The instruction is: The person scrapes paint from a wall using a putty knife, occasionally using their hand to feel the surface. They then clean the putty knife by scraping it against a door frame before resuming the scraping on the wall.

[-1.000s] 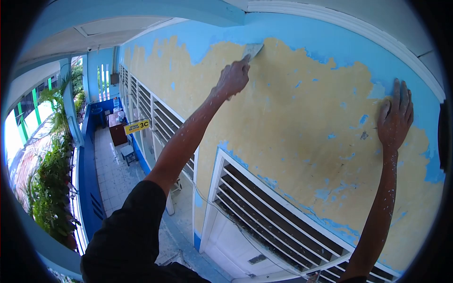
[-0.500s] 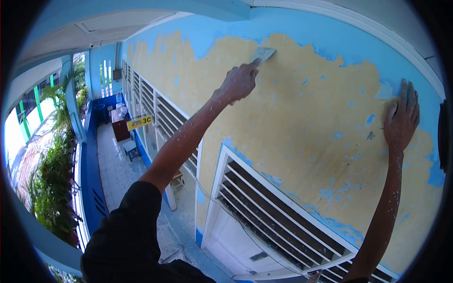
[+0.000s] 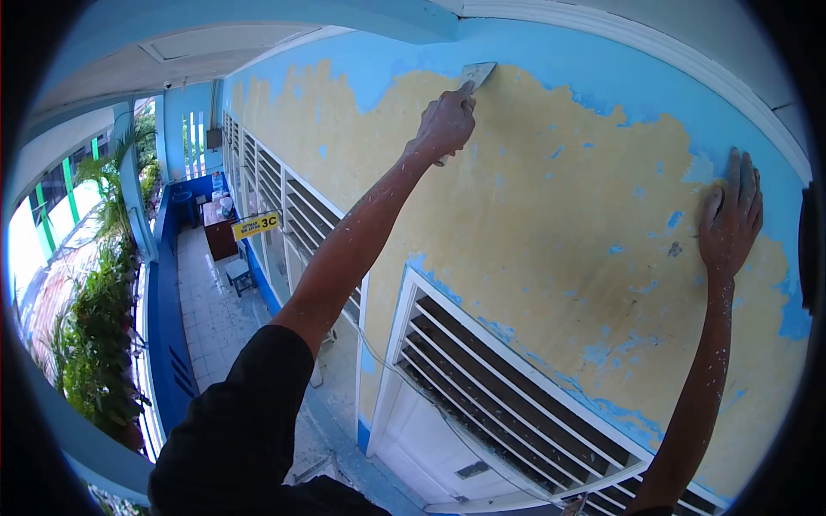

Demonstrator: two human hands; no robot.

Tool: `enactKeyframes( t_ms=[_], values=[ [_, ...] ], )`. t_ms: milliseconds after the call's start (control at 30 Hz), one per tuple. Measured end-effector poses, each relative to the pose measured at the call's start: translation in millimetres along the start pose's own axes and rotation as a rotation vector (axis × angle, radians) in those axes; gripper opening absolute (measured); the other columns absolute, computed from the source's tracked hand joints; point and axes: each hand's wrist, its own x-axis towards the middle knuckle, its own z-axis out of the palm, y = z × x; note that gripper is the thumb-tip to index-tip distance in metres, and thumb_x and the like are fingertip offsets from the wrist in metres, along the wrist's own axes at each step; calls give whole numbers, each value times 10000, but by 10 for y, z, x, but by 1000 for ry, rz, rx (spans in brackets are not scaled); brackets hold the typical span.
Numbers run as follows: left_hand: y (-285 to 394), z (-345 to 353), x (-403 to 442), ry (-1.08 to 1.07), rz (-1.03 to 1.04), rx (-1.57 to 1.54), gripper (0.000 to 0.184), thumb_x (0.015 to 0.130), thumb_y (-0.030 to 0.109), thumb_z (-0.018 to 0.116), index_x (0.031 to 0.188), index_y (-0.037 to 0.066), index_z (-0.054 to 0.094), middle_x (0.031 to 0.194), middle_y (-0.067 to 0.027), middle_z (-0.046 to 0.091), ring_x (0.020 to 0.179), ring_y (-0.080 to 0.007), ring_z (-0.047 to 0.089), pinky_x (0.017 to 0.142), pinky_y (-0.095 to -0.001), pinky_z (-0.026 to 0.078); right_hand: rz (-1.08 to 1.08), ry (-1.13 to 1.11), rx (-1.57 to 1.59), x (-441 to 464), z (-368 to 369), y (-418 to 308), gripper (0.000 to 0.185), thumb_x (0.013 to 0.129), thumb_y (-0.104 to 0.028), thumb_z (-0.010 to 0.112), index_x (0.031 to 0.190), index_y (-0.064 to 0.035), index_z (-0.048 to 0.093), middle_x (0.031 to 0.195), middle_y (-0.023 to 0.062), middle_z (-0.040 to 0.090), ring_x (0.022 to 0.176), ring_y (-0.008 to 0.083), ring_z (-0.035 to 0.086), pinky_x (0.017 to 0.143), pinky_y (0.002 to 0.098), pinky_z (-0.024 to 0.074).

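My left hand [image 3: 445,126] is closed round the handle of a paint scraper [image 3: 479,75], whose broad metal blade points up and to the right. The blade is against the wall at the ragged border between blue paint [image 3: 533,47] and the bare yellowish surface [image 3: 551,198]. Part of the handle shows below my fist. On the right, my right hand [image 3: 730,224] lies flat on the wall with its fingers stretched upward, holding nothing. Its fingertips reach onto the blue paint. Specks of pale dust cover both forearms.
Below the bare patch is a slatted louvre window [image 3: 508,378] with a white frame. A thin cable [image 3: 439,404] hangs across it. Further left, a yellow sign [image 3: 256,225] juts out over the tiled walkway [image 3: 206,331], with a stool [image 3: 238,273], a desk and plants [image 3: 95,335] beyond.
My left hand has slid upward with the scraper, bringing its blade from the bare surface to the blue paint's edge. My right hand stays in nearly the same place.
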Motion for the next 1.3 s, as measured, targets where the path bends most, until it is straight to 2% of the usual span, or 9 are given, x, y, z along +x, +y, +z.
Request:
enactKeyframes(
  t_ms=[167, 200, 300, 533, 733, 833, 1067, 1200, 1300],
  values=[
    [-135, -20, -302, -79, 22, 80, 448, 1040, 254, 486, 1459, 117, 574, 628, -143, 656, 450, -238, 635, 480, -398, 556, -5, 9, 15, -7, 1, 4, 644, 974, -153, 509, 1598, -234, 371, 1599, 42, 431, 1482, 265, 400, 1200, 476, 345],
    [-141, -20, -328, -79, 52, 143, 446, 1029, 205, 453, 1444, 83, 563, 717, -179, 705, 504, -288, 677, 531, -436, 586, 2, 11, 15, -4, -11, 9, 644, 973, -153, 510, 1597, -233, 372, 1598, 42, 431, 1482, 262, 401, 1199, 474, 345],
    [-127, -105, -149, -103, -20, 146, 449, 1034, 213, 443, 1446, 82, 563, 735, -187, 708, 503, -289, 676, 543, -434, 594, 11, 7, -14, 1, -6, -8, 644, 969, -153, 515, 1594, -229, 380, 1590, 47, 443, 1475, 265, 412, 1196, 471, 349],
    [-170, -184, -211, -136, 27, 162, 417, 1028, 215, 468, 1388, 78, 628, 662, -128, 660, 453, -218, 616, 461, -371, 553, -27, 46, -4, -11, 36, 30, 617, 973, -152, 511, 1579, -215, 409, 1569, 59, 472, 1455, 288, 436, 1180, 469, 370],
    [-217, -206, -53, -108, -11, 156, 450, 1028, 201, 450, 1444, 98, 586, 664, -129, 661, 448, -221, 617, 466, -383, 553, -54, 43, 4, 0, 44, 34, 599, 979, -148, 509, 1569, -202, 421, 1564, 72, 476, 1433, 303, 461, 1168, 470, 391],
    [-253, -214, -237, -138, 53, 151, 451, 997, 181, 425, 1390, 77, 620, 696, -180, 699, 490, -280, 667, 547, -417, 593, -57, 51, -2, 8, 35, 41, 595, 982, -143, 506, 1568, -203, 422, 1559, 74, 480, 1426, 303, 469, 1163, 470, 397],
    [-233, -220, -157, -94, -40, 140, 457, 1007, 188, 445, 1427, 90, 594, 677, -194, 689, 469, -286, 652, 541, -438, 591, -51, 40, -33, 8, 18, 10, 601, 983, -136, 510, 1572, -202, 414, 1553, 67, 483, 1429, 294, 465, 1155, 465, 410],
    [-404, -161, -293, -105, 71, 161, 397, 1036, 228, 469, 1334, 50, 662, 628, -139, 650, 452, -232, 634, 467, -391, 555, -59, 43, -16, 7, 14, 29, 603, 986, -142, 507, 1577, -208, 407, 1564, 57, 473, 1438, 287, 454, 1159, 466, 402],
    [-441, -238, -56, -97, -11, 153, 371, 1041, 233, 470, 1256, 25, 689, 646, -147, 659, 457, -234, 640, 447, -387, 549, -75, 58, 22, 8, 54, 53, 603, 991, -151, 498, 1582, -214, 397, 1571, 55, 467, 1441, 283, 450, 1164, 466, 390]
  ],
)
